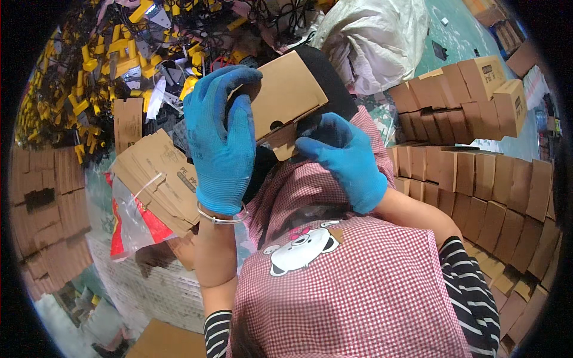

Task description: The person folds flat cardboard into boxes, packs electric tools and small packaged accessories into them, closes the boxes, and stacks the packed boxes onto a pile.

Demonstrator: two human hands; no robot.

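A small brown cardboard box point(290, 89) is held tilted above my lap. My left hand point(222, 140), in a blue work glove, wraps round its left end, the fingers over the top edge. From the box's near side a flap point(280, 143) sticks out, with a dark round notch beside it. My right hand point(346, 155), gloved the same way, is closed at the flap's right edge, thumb and curled fingers against the cardboard. Its fingertips are partly in shadow. Left of my left wrist lies a strapped bundle of flat cardboard cartons point(158, 179).
Yellow and grey tools with black cords point(128, 56) lie in a large heap at far left. A white woven sack point(376, 45) stands ahead. Rows of small cartons point(477, 179) are stacked on the right. More cardboard stacks point(51, 209) stand at left, near a red-and-clear plastic bag point(128, 224).
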